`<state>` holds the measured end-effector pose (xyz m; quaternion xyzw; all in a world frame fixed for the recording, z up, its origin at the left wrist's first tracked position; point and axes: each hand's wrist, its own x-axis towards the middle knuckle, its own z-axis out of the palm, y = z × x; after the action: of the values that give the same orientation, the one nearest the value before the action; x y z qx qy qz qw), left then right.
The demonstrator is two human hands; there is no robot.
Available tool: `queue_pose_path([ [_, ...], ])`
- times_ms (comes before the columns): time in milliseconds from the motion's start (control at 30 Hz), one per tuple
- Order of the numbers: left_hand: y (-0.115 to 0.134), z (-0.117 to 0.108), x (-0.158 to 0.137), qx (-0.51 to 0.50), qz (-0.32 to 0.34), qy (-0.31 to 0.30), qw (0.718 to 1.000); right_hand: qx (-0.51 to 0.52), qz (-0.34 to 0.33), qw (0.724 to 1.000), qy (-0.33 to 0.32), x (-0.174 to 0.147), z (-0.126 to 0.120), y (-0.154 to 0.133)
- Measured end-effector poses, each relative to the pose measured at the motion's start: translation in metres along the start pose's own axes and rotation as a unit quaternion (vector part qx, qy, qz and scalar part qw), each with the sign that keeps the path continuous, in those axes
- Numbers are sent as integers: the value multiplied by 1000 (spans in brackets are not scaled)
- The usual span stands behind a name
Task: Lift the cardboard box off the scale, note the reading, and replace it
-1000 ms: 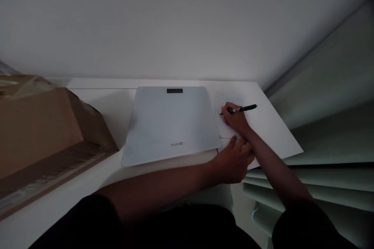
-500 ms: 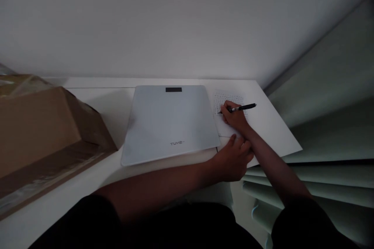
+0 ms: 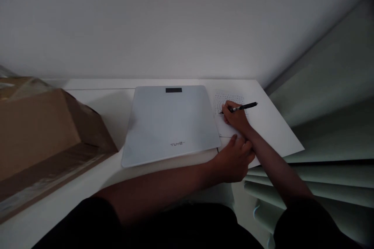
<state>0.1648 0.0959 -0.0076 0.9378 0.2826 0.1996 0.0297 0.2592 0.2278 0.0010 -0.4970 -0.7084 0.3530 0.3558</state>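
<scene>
My right hand (image 3: 234,117) is closed on a black pen (image 3: 248,106). The pen's tip touches a sheet of paper (image 3: 228,130) whose upper part carries rows of small handwritten marks. My left hand (image 3: 235,160) rests at the paper's lower edge, just under my right wrist. Its fingers are curled in, with the thumb near the paper, and nothing shows in them. Left of the paper lies a flat, pale bathroom scale (image 3: 172,118) with a dark display strip at its far edge. My left forearm runs along the scale's near side.
A large taped cardboard box (image 3: 37,128) stands on the left of the white table (image 3: 270,124). Behind the table rises a plain wall (image 3: 175,27). Greenish curtains (image 3: 330,140) hang beyond the right edge.
My right hand and the pen tip have shifted very slightly to the right on the paper. My left hand stays in place, and the view has moved a little.
</scene>
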Motion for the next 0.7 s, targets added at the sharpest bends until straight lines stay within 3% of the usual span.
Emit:
queue_pose_path([
  [233, 0, -7, 2, -20, -6, -30, 999, -5, 2, 1000, 6, 0, 0, -1],
  [700, 0, -2, 0, -12, 1, -7, 1000, 0, 11, 1000, 10, -1, 1, -3],
])
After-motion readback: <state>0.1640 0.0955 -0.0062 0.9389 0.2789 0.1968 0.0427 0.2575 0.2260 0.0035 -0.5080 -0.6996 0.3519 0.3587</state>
